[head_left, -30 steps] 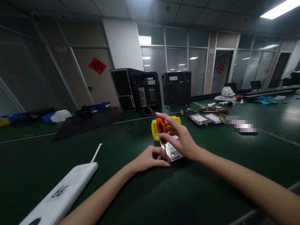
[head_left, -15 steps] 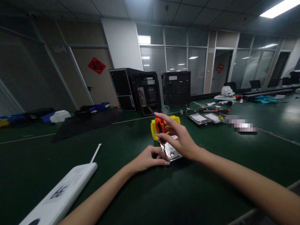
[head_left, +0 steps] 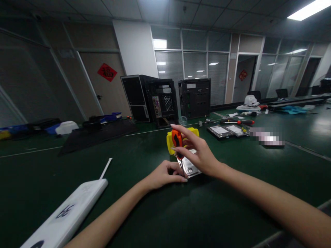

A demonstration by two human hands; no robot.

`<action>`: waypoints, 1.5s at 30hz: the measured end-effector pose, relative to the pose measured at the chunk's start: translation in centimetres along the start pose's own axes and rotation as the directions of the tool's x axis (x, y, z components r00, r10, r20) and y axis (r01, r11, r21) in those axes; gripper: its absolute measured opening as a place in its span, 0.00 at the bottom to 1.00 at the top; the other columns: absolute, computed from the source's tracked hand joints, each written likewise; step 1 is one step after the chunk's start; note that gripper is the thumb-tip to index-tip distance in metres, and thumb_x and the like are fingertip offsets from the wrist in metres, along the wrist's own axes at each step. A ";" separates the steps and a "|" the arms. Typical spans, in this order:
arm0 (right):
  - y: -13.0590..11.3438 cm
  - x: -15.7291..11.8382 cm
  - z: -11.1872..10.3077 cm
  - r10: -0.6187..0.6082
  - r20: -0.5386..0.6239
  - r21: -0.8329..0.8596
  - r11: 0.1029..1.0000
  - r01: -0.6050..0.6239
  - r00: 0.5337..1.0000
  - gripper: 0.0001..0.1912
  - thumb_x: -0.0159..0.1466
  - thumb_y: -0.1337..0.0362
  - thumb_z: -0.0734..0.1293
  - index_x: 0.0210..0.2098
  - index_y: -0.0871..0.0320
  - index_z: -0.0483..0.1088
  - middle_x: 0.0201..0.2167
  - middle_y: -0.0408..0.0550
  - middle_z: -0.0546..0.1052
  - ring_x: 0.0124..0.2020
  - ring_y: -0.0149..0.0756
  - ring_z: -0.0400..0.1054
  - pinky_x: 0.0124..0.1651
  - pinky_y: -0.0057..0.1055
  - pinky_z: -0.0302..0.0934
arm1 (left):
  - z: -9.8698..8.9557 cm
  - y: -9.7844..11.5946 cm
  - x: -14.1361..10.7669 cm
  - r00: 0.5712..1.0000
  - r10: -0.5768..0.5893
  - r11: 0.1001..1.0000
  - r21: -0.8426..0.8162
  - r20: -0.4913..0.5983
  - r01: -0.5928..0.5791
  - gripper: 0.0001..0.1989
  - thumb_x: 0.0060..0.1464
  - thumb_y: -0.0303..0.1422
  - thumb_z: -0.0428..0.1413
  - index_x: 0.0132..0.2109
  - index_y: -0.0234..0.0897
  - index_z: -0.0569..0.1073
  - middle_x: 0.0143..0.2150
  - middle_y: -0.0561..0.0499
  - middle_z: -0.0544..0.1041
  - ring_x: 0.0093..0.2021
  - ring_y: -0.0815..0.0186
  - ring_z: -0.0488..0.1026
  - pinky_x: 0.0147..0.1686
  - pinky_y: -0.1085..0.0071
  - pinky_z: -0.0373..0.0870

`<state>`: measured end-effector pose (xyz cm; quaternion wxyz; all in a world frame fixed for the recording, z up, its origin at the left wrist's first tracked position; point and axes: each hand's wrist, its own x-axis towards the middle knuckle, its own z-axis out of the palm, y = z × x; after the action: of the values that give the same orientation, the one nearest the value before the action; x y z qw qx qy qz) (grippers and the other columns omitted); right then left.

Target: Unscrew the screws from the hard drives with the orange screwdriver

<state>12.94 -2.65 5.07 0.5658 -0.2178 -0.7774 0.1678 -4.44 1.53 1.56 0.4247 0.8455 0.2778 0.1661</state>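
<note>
From the head camera, the right hand [head_left: 200, 153] pinches the orange handle of a screwdriver [head_left: 177, 138] between its fingertips and thumb. The screwdriver stands almost straight up, probably so it can push down and turn well. Its tip goes down by the near left corner of a shiny hard drive [head_left: 190, 169], which sits on the green table [head_left: 144, 217], partly under the right hand. The left hand [head_left: 161, 176] has its thumb and fingers bent around that corner, maybe to stop the drive from sliding. I cannot tell if they squeeze the drive or the thin metal rod.

A yellow block [head_left: 170, 143] is just behind the drive, so there looks to be less room that way. A white box [head_left: 69, 210] lies beside the left arm. The table's edge shows at the bottom right, well apart from the drive.
</note>
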 end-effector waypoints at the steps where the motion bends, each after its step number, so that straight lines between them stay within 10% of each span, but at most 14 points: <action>1: 0.0 0.0 0.0 -0.004 -0.001 0.003 1.000 0.004 1.000 0.30 0.62 0.67 0.62 0.61 0.46 0.50 0.55 0.46 0.64 0.43 0.34 0.68 0.44 0.34 0.67 | 0.0 0.0 0.0 1.000 -0.001 1.000 0.000 -0.001 0.001 0.10 0.46 0.36 0.62 0.34 0.33 0.77 0.23 0.56 0.67 0.26 0.71 0.61 0.27 0.75 0.57; 45: -0.4 0.3 0.1 -0.031 -0.017 -0.025 0.999 0.031 0.999 0.29 0.59 0.67 0.65 0.58 0.48 0.55 0.52 0.45 0.66 0.42 0.34 0.67 0.42 0.31 0.65 | 0.3 -0.2 0.0 0.998 0.059 0.998 0.031 -0.008 -0.059 0.12 0.44 0.35 0.63 0.37 0.34 0.77 0.29 0.55 0.72 0.28 0.71 0.60 0.28 0.75 0.56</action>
<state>12.71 -2.86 5.51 0.5722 -0.2139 -0.7779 0.1476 -4.34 1.48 1.23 0.4052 0.8590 0.2572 0.1782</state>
